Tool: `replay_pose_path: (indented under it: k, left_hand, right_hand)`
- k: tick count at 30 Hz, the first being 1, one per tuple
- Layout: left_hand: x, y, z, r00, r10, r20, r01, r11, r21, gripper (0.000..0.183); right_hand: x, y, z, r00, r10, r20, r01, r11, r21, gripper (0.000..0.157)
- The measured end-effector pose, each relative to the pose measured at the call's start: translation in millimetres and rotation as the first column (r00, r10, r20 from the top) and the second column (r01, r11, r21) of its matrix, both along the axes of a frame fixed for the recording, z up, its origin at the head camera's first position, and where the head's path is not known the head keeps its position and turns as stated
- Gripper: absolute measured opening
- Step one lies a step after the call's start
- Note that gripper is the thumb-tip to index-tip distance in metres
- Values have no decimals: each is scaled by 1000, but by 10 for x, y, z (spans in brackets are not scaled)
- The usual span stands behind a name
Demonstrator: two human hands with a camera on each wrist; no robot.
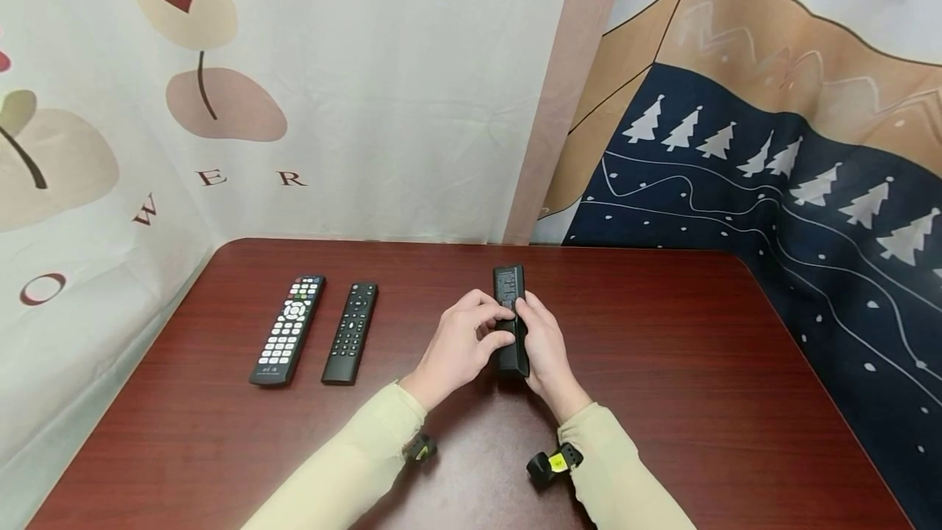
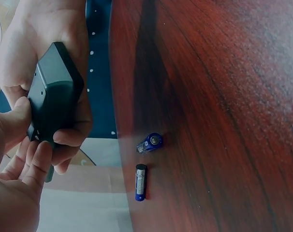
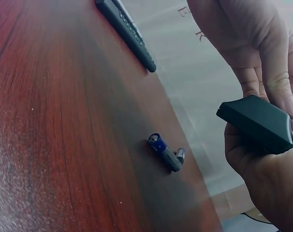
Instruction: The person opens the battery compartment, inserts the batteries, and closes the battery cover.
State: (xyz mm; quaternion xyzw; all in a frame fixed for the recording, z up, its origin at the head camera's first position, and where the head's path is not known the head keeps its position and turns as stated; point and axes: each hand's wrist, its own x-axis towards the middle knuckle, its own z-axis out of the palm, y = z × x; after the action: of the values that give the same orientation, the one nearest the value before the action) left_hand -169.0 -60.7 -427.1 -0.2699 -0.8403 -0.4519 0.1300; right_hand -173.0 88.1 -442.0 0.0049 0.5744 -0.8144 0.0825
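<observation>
My right hand (image 1: 548, 350) grips a black remote control (image 1: 508, 289) above the table, its labelled back facing up. My left hand (image 1: 459, 342) has its thumb and bent fingers on the lower half of that back, pinching at the remote. In the left wrist view the fingertips of both hands meet around the remote (image 2: 52, 92). Two blue batteries lie on the table below it: one battery (image 2: 140, 182) is on its side, and the other battery (image 2: 150, 142) points its end at the camera. Hands and remote hide them in the head view.
On the left of the brown table (image 1: 662, 366) lie a large remote with white buttons (image 1: 287, 334) and a slimmer black remote (image 1: 351, 334), both buttons up. Printed cloth (image 1: 397, 105) hangs behind the table's back edge, and dark blue cloth (image 1: 736, 195) on the right.
</observation>
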Motion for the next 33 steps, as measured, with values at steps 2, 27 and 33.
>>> replay_pose_path:
  k: [2, 27, 33]
  left_hand:
    - [-1, -3, 3, 1000, -4, -3, 4, 1000, -1, 24]
    - [49, 11, -30, 996, 24, -87, -25, 1000, -14, 26]
    - [53, 18, -53, 991, 14, -133, -17, 1000, -19, 28]
  right_hand:
    - [2, 2, 2, 1000, 2, 1, -2, 1000, 1, 42]
    - [8, 18, 19, 1000, -4, 18, 4, 1000, 3, 44]
    - [10, 24, 21, 1000, -5, 11, 5, 1000, 4, 45]
